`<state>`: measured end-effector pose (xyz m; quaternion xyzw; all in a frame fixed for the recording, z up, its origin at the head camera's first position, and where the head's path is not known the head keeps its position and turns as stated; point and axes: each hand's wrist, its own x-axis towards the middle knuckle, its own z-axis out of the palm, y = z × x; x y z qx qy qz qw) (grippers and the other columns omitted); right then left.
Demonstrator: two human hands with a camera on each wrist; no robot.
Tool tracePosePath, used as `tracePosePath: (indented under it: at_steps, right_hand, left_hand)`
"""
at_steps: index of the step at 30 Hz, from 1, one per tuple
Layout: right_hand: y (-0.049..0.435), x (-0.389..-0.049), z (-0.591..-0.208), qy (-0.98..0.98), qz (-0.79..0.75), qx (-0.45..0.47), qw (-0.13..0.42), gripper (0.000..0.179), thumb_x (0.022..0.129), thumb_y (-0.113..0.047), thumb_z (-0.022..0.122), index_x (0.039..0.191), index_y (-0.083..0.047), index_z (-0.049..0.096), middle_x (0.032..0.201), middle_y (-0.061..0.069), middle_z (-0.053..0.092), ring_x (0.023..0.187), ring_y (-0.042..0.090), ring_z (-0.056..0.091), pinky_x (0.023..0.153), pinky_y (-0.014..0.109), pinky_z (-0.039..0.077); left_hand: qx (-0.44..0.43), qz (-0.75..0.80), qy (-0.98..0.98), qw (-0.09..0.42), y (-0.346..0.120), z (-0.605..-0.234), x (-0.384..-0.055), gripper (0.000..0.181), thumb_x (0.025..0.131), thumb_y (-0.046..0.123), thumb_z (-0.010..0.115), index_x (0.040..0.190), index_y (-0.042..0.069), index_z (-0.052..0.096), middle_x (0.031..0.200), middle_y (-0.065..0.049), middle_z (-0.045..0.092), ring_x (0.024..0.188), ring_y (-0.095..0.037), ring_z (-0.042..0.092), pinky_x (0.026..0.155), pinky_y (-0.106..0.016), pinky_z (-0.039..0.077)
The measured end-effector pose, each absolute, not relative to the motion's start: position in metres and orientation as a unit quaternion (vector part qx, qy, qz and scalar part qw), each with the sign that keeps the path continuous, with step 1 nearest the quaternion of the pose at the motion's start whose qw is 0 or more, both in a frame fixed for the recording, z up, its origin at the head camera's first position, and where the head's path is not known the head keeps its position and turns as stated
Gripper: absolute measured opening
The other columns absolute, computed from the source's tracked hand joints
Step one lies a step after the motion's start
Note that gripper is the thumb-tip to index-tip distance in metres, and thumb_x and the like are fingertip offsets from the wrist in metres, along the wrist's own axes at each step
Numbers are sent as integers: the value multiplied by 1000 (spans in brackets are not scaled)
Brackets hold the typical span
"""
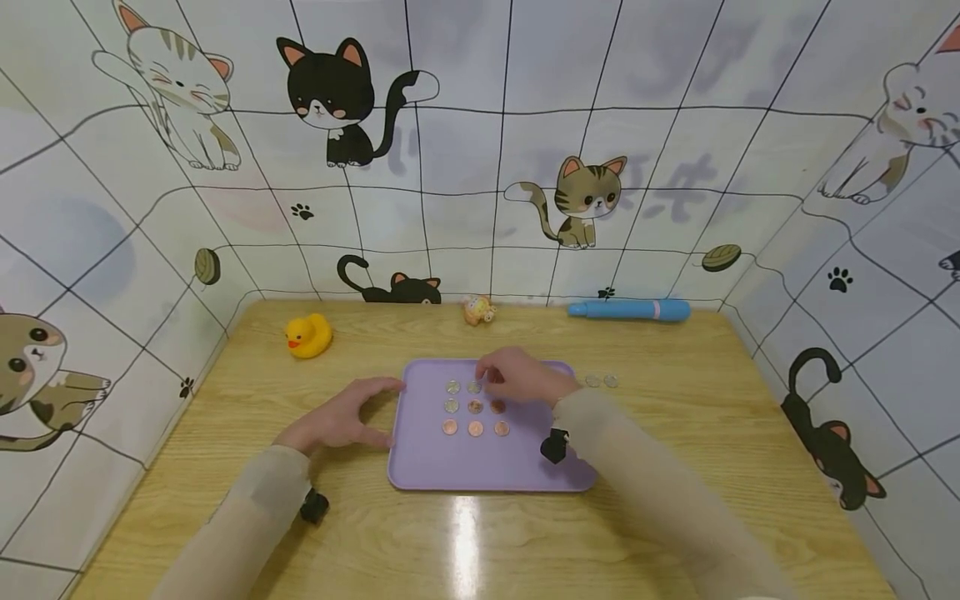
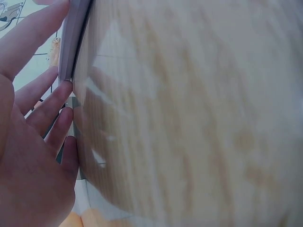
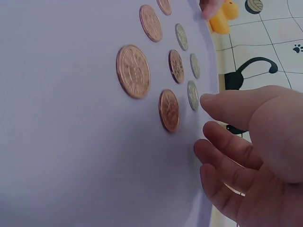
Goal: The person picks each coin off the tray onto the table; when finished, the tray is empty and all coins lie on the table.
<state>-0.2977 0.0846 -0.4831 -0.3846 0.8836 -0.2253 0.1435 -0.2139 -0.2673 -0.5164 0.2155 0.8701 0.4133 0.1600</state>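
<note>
A lilac tray [image 1: 491, 467] lies on the wooden table with small coins in rows on it. Copper coins [image 3: 133, 71] make up the nearest row; silver coins [image 3: 192, 95] stand in the farther rows. My right hand [image 1: 521, 377] is over the far row, thumb and fingers bent downward beside a silver coin [image 1: 474, 387]. Whether a coin sits between its fingertips is hidden. At the tray's left side, my left hand [image 1: 341, 417] is spread, with fingers [image 2: 52, 101] against the edge and thumb near the rim.
Two more silver coins [image 1: 602, 381] lie on the table right of the tray. Along the back are a yellow rubber duck [image 1: 308, 336], a small figurine [image 1: 478, 311] and a blue pen-shaped stick [image 1: 628, 310]. Cat-patterned walls [image 1: 465, 150] enclose the table's back and sides.
</note>
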Motion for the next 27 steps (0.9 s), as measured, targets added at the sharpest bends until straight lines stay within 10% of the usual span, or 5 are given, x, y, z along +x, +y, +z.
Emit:
tracePosePath:
  at_steps: [27]
  right_hand:
    - [65, -301, -488, 893, -202, -368, 165, 12, 95, -7, 77, 104, -11, 71, 99, 1, 67, 92, 16, 60, 88, 34, 54]
  left_hand:
    - [205, 403, 876, 165, -269, -520, -215, 90, 79, 34, 93, 156, 18, 50, 165, -11, 40, 154, -40, 30, 125, -68, 17]
